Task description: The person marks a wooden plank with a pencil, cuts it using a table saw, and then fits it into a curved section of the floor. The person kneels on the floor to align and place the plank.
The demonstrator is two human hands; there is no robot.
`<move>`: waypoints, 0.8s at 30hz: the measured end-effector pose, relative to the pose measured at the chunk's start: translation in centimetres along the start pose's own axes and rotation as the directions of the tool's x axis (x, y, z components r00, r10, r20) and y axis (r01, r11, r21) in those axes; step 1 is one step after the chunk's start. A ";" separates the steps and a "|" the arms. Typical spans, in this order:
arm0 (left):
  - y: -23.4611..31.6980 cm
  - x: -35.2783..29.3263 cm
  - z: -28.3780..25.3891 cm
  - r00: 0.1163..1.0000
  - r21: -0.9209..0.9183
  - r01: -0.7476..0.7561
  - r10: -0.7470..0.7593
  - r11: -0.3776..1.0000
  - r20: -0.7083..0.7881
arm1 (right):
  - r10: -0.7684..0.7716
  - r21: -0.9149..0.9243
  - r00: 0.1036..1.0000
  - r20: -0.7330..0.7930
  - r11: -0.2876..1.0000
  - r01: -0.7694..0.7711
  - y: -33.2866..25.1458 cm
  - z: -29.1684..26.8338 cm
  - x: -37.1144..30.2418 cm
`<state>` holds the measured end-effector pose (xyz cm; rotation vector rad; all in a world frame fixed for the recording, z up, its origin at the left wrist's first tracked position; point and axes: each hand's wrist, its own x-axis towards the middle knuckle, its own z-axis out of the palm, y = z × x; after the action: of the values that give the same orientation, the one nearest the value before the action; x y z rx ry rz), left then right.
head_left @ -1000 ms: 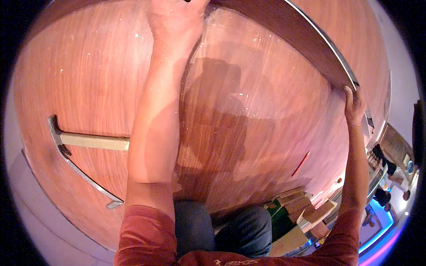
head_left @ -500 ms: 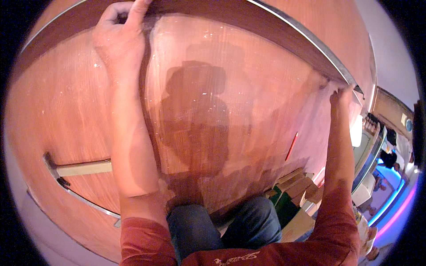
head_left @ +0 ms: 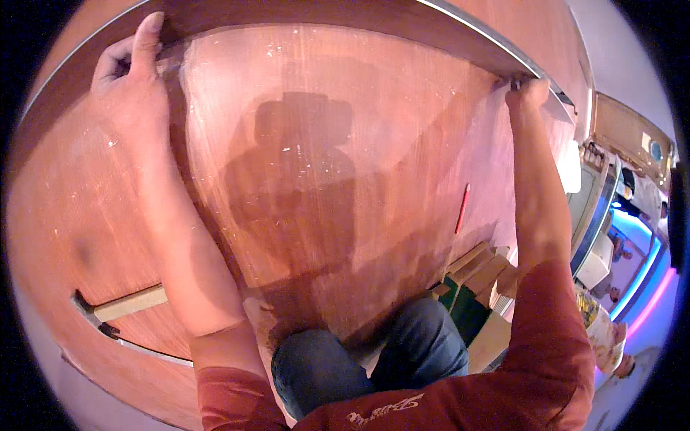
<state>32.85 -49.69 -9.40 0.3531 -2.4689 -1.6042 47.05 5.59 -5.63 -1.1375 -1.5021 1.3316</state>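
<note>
A long dark brown board (head_left: 327, 12) with a pale, shiny edge runs across the top of the view, over a large reddish wood-grain panel (head_left: 402, 165). My left hand (head_left: 133, 86) is at the board's left part, fingers curled and thumb straight up against its dark face. At the board's right end my right hand (head_left: 530, 93) is closed round the edge, its fingertips partly hidden. A red pencil (head_left: 462, 208) lies on the panel, left of my right forearm.
Cardboard pieces and a green box (head_left: 467, 309) sit beside my right knee. At lower left, a pale bar (head_left: 131, 303) meets a dark-ended metal strip (head_left: 154, 351). A counter and people are beyond my right arm, near blue and pink lights (head_left: 636, 226).
My left hand has slid left along the board. My right hand stays at the right end, appearing higher in view. The whole view has shifted and turned slightly.
</note>
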 end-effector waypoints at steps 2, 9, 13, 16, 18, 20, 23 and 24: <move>-1.3 0.6 0.1 1.000 -0.009 -0.014 0.014 1.000 -0.002 | 0.023 -0.005 0.998 -0.059 1.000 -0.023 -0.1 0.6 0.3; -1.1 0.9 -0.1 0.993 0.069 0.112 -0.114 0.991 0.027 | -0.067 0.012 0.996 -0.056 0.998 0.068 2.9 1.0 5.3; -1.1 0.3 0.5 0.997 -0.061 0.023 -0.027 0.998 -0.071 | 0.041 0.104 0.998 -0.048 0.994 -0.036 0.9 2.8 1.3; -3.0 0.5 1.7 0.999 -0.170 0.041 -0.046 0.985 -0.025 | 0.085 0.083 0.996 -0.007 0.993 -0.084 0.3 1.6 0.2; -2.1 0.7 0.6 0.998 -0.117 -0.018 0.010 0.993 -0.063 | 0.069 0.111 0.995 0.075 0.991 -0.077 -0.6 3.3 -2.2; -2.0 0.6 0.6 0.998 -0.095 -0.015 0.009 0.995 -0.065 | 0.060 0.138 0.994 0.088 0.988 -0.072 -0.6 3.8 -2.9; -1.7 0.6 0.1 0.994 0.090 -0.102 0.105 0.991 -0.026 | 0.057 0.165 0.998 0.010 0.985 -0.058 0.1 4.7 -2.1; -1.5 0.7 -0.3 0.989 0.177 -0.147 0.149 0.973 0.000 | 0.047 0.135 0.999 0.002 0.990 -0.047 0.3 4.5 -1.8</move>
<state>32.38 -50.71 -10.67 0.1969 -2.5663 -1.3261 43.26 2.65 -6.44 -1.0934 -1.3699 1.4417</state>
